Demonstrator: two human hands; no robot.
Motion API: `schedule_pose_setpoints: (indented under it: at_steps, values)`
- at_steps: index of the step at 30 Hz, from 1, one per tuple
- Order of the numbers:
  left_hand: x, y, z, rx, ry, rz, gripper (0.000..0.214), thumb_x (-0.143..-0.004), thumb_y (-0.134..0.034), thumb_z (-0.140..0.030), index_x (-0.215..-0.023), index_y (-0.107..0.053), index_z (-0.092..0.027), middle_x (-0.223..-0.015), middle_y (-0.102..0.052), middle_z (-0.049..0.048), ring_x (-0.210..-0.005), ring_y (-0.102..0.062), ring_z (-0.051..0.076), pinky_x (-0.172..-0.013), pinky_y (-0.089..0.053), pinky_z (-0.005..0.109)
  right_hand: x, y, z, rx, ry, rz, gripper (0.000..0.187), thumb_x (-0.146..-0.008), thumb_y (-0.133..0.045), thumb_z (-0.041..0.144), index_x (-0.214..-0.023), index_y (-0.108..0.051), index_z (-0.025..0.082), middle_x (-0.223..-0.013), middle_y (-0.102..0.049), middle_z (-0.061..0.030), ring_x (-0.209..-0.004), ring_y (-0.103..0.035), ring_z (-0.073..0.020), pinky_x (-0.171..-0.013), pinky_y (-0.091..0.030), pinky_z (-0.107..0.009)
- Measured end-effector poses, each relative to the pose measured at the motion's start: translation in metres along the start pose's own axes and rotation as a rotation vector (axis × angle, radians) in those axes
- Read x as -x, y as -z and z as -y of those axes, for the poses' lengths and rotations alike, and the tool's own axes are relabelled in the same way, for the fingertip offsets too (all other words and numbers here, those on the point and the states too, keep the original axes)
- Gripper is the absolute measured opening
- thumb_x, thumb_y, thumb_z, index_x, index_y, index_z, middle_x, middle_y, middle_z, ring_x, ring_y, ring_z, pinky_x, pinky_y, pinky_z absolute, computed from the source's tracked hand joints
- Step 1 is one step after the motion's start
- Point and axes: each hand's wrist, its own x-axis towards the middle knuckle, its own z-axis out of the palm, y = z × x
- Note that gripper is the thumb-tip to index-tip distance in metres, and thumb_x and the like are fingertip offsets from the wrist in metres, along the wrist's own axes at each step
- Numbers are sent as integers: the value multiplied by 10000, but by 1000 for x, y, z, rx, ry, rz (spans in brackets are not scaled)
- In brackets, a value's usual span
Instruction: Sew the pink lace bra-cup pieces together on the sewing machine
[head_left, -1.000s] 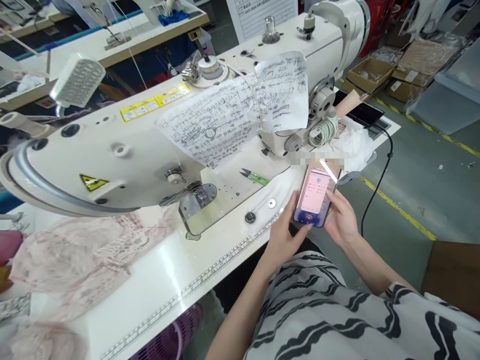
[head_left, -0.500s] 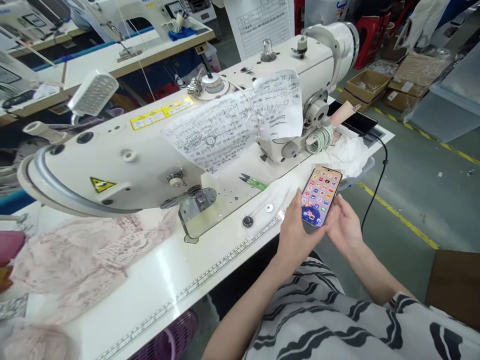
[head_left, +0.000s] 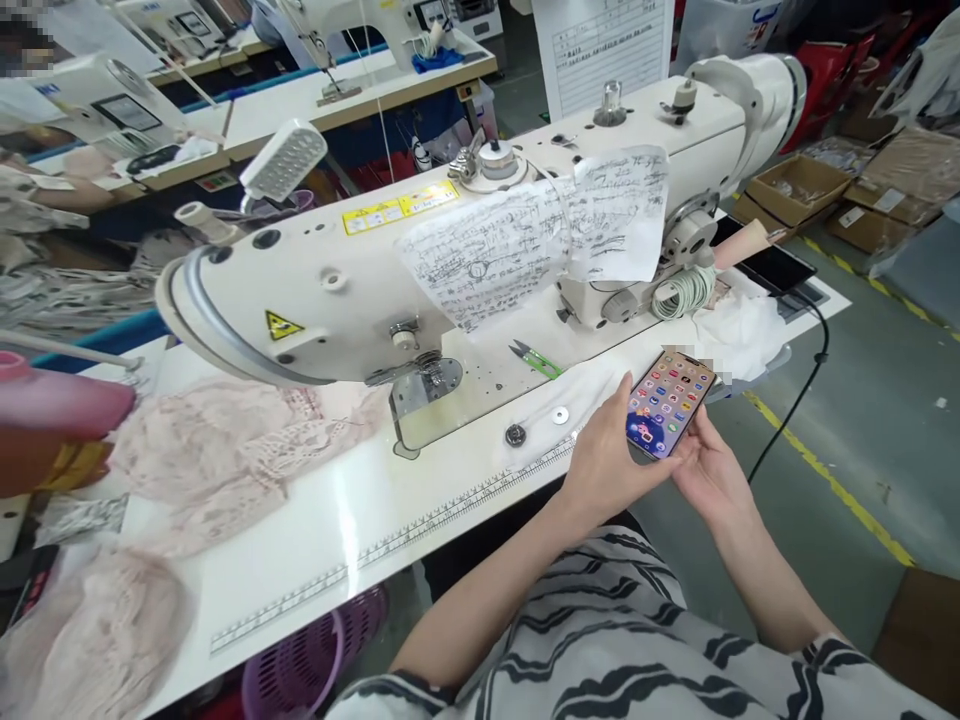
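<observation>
A smartphone (head_left: 670, 403) with a lit screen full of app icons is held just past the table's front edge, at the right. My left hand (head_left: 611, 458) grips its left side, thumb lying along the edge. My right hand (head_left: 712, 472) cups it from below and the right, fingers curled under it. A white industrial sewing machine (head_left: 420, 250) stands on the white table (head_left: 322, 540) to the left of the phone, with handwritten paper sheets (head_left: 525, 240) taped over its arm.
Green thread snips (head_left: 536, 360) and two small round parts (head_left: 516, 434) lie on the machine bed. Pink lace fabric (head_left: 217, 460) is piled left of the needle. White cloth (head_left: 739, 325), a black tablet (head_left: 772, 265) and its cable sit at the right end. Cardboard boxes (head_left: 795, 185) are on the floor.
The phone screen switched from a pink app page to the home screen of icons. The view shifted, so machine and hands sit further right; the phone is still held in both hands.
</observation>
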Motion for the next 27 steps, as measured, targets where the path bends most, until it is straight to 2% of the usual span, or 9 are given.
schedule_pose_setpoints:
  at_steps: [3, 6, 8, 11, 17, 20, 22, 25, 27]
  values:
    - [-8, 4, 0, -52, -33, 6, 999, -709, -758, -411, -1510, -206, -182, -1476, -422, 142, -1335, -436, 320, -1089, -390, 467, -8, 8, 2, 134, 55, 81, 218, -914, -573, 359, -1061, -682, 240, -1054, -742, 11, -1020, -686, -145, -921, -575, -295]
    - [-21, 9, 0, -173, -88, 30, 995, -684, -757, -332, -1506, -214, -190, -1382, -512, 137, -1252, -488, 339, -1020, -430, 474, -12, 15, 9, 272, 82, 146, 207, -846, -670, 355, -980, -701, 201, -978, -753, -30, -882, -719, -151, -760, -614, -231]
    - [-32, 11, 1, -256, -142, 42, 959, -675, -748, -311, -1489, -256, -187, -1300, -569, 129, -1195, -504, 340, -978, -445, 463, -12, 18, 15, 345, 65, 158, 204, -838, -678, 343, -942, -709, 170, -918, -755, -55, -797, -724, -156, -684, -619, -232]
    - [-50, 10, 3, -343, -205, 48, 917, -672, -744, -339, -1460, -312, -157, -1256, -594, 129, -1155, -503, 335, -970, -436, 444, -10, 21, 24, 443, 95, 131, 239, -852, -653, 363, -939, -722, 151, -869, -754, -78, -785, -722, -175, -691, -623, -278]
    - [-82, 2, 1, -433, -257, 75, 841, -719, -690, -344, -1431, -339, -66, -1203, -620, 150, -1124, -508, 322, -976, -428, 407, -11, 27, 35, 547, 332, 71, 338, -821, -671, 458, -941, -734, 149, -930, -750, -108, -872, -715, -209, -776, -602, -326]
    - [-92, 0, 1, -451, -270, 94, 770, -725, -669, -274, -1406, -370, -76, -1215, -613, 153, -1121, -516, 315, -986, -422, 407, -15, 31, 41, 610, 498, 36, 352, -829, -650, 484, -944, -730, 161, -929, -745, -102, -869, -712, -218, -815, -581, -366]
    - [-97, -1, 4, -460, -270, 95, 749, -734, -644, -239, -1410, -362, -86, -1232, -601, 153, -1133, -511, 318, -973, -431, 411, -19, 33, 48, 731, 700, -35, 330, -851, -619, 472, -970, -724, 182, -936, -736, -85, -885, -702, -226, -861, -556, -406]
    - [-101, -3, 8, -474, -256, 91, 757, -757, -615, -231, -1436, -319, -73, -1290, -564, 166, -1201, -469, 328, -980, -432, 409, -32, 34, 64, 1078, 1119, -198, 306, -870, -582, 424, -1076, -696, 228, -1054, -700, -77, -1010, -649, -242, -952, -489, -452]
    - [-102, -4, 9, -482, -253, 93, 746, -771, -595, -223, -1441, -309, -64, -1345, -523, 177, -1246, -436, 328, -1005, -417, 405, -44, 34, 78, 1326, 1294, -237, 359, -867, -557, 397, -1173, -650, 232, -1188, -640, -103, -1108, -592, -263, -964, -470, -463]
